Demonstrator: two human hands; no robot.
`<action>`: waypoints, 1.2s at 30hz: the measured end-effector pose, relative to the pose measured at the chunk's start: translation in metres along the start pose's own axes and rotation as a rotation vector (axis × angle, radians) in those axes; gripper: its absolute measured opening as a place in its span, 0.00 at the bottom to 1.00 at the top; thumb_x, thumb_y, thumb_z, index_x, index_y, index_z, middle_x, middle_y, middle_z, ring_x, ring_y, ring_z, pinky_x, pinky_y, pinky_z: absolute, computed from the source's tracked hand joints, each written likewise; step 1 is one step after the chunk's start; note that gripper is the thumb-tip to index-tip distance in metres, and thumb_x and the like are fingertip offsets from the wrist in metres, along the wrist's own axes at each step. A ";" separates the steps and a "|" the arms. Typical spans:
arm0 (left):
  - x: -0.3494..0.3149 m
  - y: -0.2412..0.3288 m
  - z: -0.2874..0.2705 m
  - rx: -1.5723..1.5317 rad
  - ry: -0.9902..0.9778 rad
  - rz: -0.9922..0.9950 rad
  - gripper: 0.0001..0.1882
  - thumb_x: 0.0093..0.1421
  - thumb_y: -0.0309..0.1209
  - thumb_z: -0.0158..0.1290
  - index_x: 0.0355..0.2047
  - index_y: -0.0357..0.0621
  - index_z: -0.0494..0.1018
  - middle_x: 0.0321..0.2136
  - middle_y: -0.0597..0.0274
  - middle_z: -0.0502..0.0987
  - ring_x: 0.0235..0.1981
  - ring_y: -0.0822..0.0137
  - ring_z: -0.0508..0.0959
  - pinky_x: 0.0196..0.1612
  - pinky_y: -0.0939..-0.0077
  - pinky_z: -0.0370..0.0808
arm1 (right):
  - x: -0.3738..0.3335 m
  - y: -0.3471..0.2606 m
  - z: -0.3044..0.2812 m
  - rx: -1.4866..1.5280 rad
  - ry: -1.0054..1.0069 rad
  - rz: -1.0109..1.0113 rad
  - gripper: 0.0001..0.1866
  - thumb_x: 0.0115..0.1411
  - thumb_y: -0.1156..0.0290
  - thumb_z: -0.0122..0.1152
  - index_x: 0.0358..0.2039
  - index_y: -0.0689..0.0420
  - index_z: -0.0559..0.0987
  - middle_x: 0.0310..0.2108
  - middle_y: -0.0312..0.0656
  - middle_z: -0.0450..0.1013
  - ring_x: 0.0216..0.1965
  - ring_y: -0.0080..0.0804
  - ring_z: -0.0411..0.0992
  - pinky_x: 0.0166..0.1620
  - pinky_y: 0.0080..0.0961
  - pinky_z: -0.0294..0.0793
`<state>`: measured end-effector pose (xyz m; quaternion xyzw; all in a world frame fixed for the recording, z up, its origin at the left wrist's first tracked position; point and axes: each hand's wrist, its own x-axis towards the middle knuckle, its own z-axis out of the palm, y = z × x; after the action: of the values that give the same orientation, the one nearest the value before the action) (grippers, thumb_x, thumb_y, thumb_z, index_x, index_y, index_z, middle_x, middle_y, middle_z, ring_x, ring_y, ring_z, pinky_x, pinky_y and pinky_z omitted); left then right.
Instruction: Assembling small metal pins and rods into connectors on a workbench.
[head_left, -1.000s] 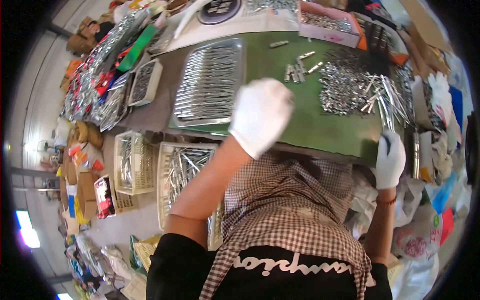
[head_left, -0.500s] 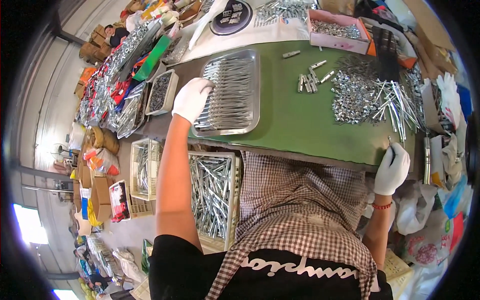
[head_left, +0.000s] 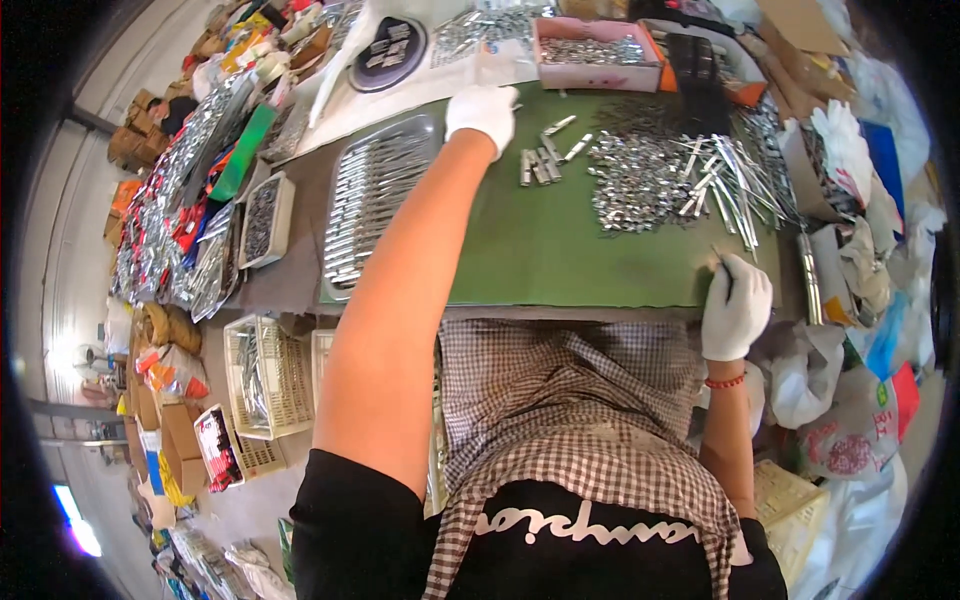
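My left hand [head_left: 482,118], in a white glove, reaches past the metal tray [head_left: 433,130] to the far part of the green mat [head_left: 540,250]. Its fingers are bent closed where a single metal tube lay; what they hold is hidden. Rows of slim silver metal pieces [head_left: 375,180] fill the tray, partly behind my left forearm. Near the mat's front edge, my right hand [head_left: 737,305], also gloved, pinches a small thin metal piece [head_left: 714,252]. Several short metal tubes [head_left: 543,163] lie together right of my left hand.
A heap of small metal parts [head_left: 635,180] and long metal rods [head_left: 735,190] lie on the mat's right. Behind stands a pink box [head_left: 600,75] of small parts. A white bin [head_left: 283,220] of dark parts is left of the tray. Below stands a cream crate [head_left: 265,375].
My left hand has moved from the tray's left side to the far mat, over the spot of the single tube. The whole view has shifted left; my right hand keeps its pinch.
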<state>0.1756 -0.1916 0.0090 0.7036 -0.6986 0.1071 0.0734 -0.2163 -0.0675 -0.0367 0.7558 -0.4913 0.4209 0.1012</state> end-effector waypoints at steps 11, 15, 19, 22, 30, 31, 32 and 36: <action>-0.108 0.127 -0.080 -0.774 0.112 0.153 0.11 0.57 0.31 0.55 0.39 0.40 0.76 0.33 0.54 0.78 0.32 0.61 0.79 0.39 0.70 0.75 | 0.004 0.000 -0.012 0.022 -0.070 -0.027 0.11 0.52 0.75 0.65 0.37 0.49 0.82 0.31 0.37 0.76 0.37 0.40 0.74 0.43 0.37 0.71; -0.164 0.163 -0.060 -0.727 0.039 0.232 0.07 0.55 0.27 0.58 0.35 0.44 0.78 0.34 0.57 0.79 0.37 0.54 0.79 0.42 0.64 0.75 | 0.013 -0.006 -0.021 0.170 -0.248 -0.081 0.10 0.50 0.74 0.67 0.34 0.46 0.82 0.31 0.34 0.76 0.38 0.39 0.74 0.44 0.37 0.71; -0.177 0.170 -0.042 -0.682 0.182 0.212 0.07 0.53 0.25 0.59 0.34 0.45 0.79 0.33 0.59 0.79 0.37 0.54 0.77 0.43 0.61 0.73 | 0.018 -0.012 -0.021 0.178 -0.314 -0.132 0.09 0.50 0.74 0.67 0.32 0.46 0.81 0.31 0.32 0.76 0.41 0.38 0.74 0.48 0.38 0.71; -0.181 0.173 -0.040 -0.697 0.188 0.181 0.07 0.53 0.25 0.60 0.34 0.45 0.79 0.32 0.58 0.78 0.36 0.53 0.77 0.43 0.60 0.73 | 0.018 -0.015 -0.018 0.183 -0.281 -0.114 0.08 0.50 0.74 0.68 0.31 0.46 0.82 0.31 0.32 0.76 0.41 0.38 0.74 0.48 0.38 0.71; -0.185 0.179 -0.045 -0.651 0.169 0.179 0.08 0.53 0.25 0.60 0.35 0.45 0.80 0.31 0.59 0.77 0.35 0.53 0.77 0.41 0.60 0.72 | 0.019 -0.017 -0.016 0.242 -0.320 -0.096 0.08 0.48 0.74 0.69 0.30 0.48 0.83 0.32 0.33 0.77 0.42 0.40 0.75 0.49 0.38 0.72; -0.185 0.179 -0.045 -0.643 0.160 0.183 0.08 0.52 0.25 0.60 0.34 0.46 0.80 0.31 0.59 0.77 0.34 0.53 0.77 0.41 0.60 0.72 | 0.020 -0.018 -0.016 0.251 -0.338 -0.100 0.08 0.48 0.74 0.69 0.30 0.49 0.84 0.33 0.34 0.77 0.42 0.41 0.75 0.49 0.37 0.73; -0.185 0.179 -0.043 -0.647 0.161 0.185 0.08 0.52 0.25 0.60 0.34 0.46 0.80 0.31 0.59 0.77 0.34 0.53 0.77 0.41 0.60 0.72 | 0.020 -0.017 -0.015 0.246 -0.338 -0.099 0.08 0.48 0.74 0.69 0.30 0.49 0.84 0.33 0.34 0.77 0.42 0.41 0.75 0.49 0.37 0.73; -0.185 0.182 -0.038 -0.623 0.278 0.193 0.05 0.53 0.29 0.61 0.32 0.48 0.79 0.29 0.64 0.77 0.31 0.55 0.77 0.36 0.60 0.73 | 0.022 -0.017 -0.012 0.259 -0.325 -0.171 0.07 0.49 0.71 0.69 0.29 0.45 0.83 0.31 0.33 0.77 0.42 0.38 0.75 0.48 0.39 0.71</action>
<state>-0.0079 -0.0056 -0.0097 0.5569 -0.7443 -0.0096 0.3684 -0.2050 -0.0666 -0.0080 0.8591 -0.3773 0.3433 -0.0420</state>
